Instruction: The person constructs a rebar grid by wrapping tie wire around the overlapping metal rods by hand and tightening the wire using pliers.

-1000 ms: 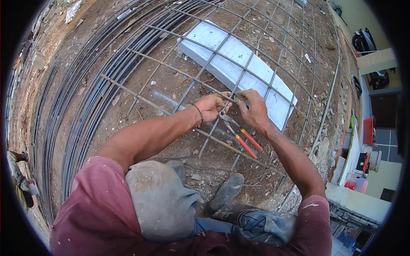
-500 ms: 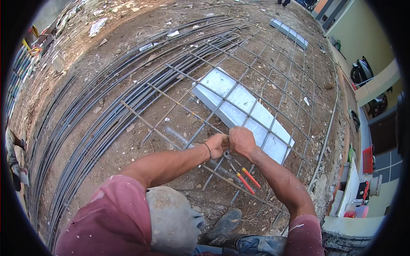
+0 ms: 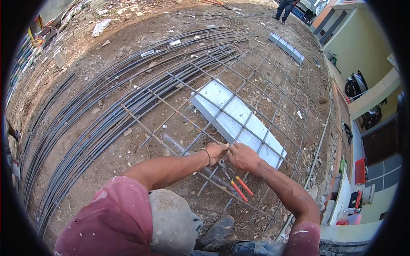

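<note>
My left hand (image 3: 217, 152) and my right hand (image 3: 243, 157) meet at a crossing of the steel rebar grid (image 3: 221, 110), fingers closed and pinched together. Whatever lies between the fingertips is too small or hidden to make out. Just below my right hand are pincers (image 3: 238, 188) with red-orange handles, their jaws up by the bars and their handles apart; neither hand grips those handles. Under the grid, beyond my hands, lies a pale grey-white slab-like block (image 3: 213, 91).
Long loose rebars (image 3: 124, 109) lie bundled on the left. A second pale block (image 3: 286, 48) sits under the grid's far end. Another person (image 3: 284, 9) stands at the back. A building (image 3: 363, 51) with stored items runs along the right; rubble dots the dirt.
The view has tilted slightly, showing more of the person at the back. My hands stay at the same crossing, the right one turned flatter. The pincers remain beside it.
</note>
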Demonstrator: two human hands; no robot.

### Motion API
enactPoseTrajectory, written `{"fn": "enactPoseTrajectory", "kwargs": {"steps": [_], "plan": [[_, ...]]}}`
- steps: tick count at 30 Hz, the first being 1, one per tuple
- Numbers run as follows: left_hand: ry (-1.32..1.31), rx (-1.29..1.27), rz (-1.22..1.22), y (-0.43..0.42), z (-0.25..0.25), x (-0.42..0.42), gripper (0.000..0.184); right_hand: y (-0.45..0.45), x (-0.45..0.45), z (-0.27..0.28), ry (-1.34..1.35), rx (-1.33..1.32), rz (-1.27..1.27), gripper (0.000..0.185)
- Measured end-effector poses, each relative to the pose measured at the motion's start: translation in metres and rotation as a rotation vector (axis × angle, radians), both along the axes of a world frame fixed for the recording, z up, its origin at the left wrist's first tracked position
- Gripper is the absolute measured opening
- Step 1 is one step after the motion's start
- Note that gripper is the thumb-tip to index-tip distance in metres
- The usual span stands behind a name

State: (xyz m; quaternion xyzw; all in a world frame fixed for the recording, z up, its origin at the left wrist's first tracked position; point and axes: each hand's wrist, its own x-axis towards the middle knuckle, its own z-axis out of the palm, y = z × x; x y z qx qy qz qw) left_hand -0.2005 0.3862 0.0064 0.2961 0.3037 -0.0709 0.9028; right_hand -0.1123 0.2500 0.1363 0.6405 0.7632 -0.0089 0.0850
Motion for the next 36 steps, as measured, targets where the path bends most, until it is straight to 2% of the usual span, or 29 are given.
{"fn": "enactPoseTrajectory", "kwargs": {"steps": [7, 11, 13, 17, 20, 22, 23, 26, 27, 29, 30, 33, 34, 35, 36], "plan": [[0.026, 0.011, -0.033, 0.003, 0.005, -0.002, 0.012, 0.007, 0.005, -0.001, -0.146, 0.013, 0.156, 0.022], [-0.002, -0.028, -0.025, 0.002, -0.005, 0.000, 0.012, 0.011, 0.003, -0.007, -0.115, 0.067, 0.133, 0.023], [0.049, -0.016, 0.013, 0.000, -0.004, 0.001, 0.012, 0.018, -0.003, -0.007, -0.194, -0.018, 0.097, 0.023], [0.096, 0.015, 0.026, -0.001, -0.004, 0.001, 0.014, 0.018, -0.009, -0.009, -0.244, -0.022, 0.089, 0.023], [0.029, -0.012, 0.031, 0.001, -0.013, 0.003, 0.011, 0.010, -0.007, -0.014, -0.202, 0.051, 0.060, 0.024], [0.026, 0.010, 0.018, -0.001, -0.007, 0.003, 0.014, 0.007, -0.004, -0.014, 0.017, 0.181, -0.011, 0.023], [0.027, 0.006, 0.021, -0.001, -0.005, 0.001, 0.014, 0.006, 0.004, -0.014, 0.018, 0.176, -0.008, 0.023], [-0.058, 0.023, -0.037, -0.001, 0.002, -0.002, 0.013, 0.017, 0.024, -0.012, 0.423, -0.065, -0.383, 0.023], [-0.047, 0.037, -0.010, -0.003, 0.005, -0.002, 0.013, 0.022, 0.024, -0.012, 0.428, -0.063, -0.387, 0.023], [-0.032, 0.052, 0.017, -0.004, 0.011, -0.003, 0.012, 0.033, 0.023, -0.011, 0.422, -0.100, -0.635, 0.027], [-0.025, 0.086, 0.023, -0.004, 0.011, -0.002, 0.013, 0.040, 0.023, -0.010, 0.430, -0.104, -0.637, 0.027], [-0.021, 0.123, -0.023, -0.006, 0.001, 0.003, 0.023, 0.058, 0.024, -0.005, 0.373, -0.223, -0.876, 0.049], [-0.007, 0.110, -0.019, -0.006, 0.008, 0.000, 0.025, 0.060, 0.030, -0.010, 0.433, -0.257, -0.933, 0.037], [-0.020, 0.092, -0.034, -0.005, 0.005, 0.000, 0.025, 0.061, 0.036, -0.013, 0.741, -0.368, -1.135, 0.021], [-0.009, 0.075, -0.063, -0.006, 0.003, -0.002, 0.026, 0.058, 0.053, -0.025, 0.926, -0.450, -1.186, 0.015]]}}
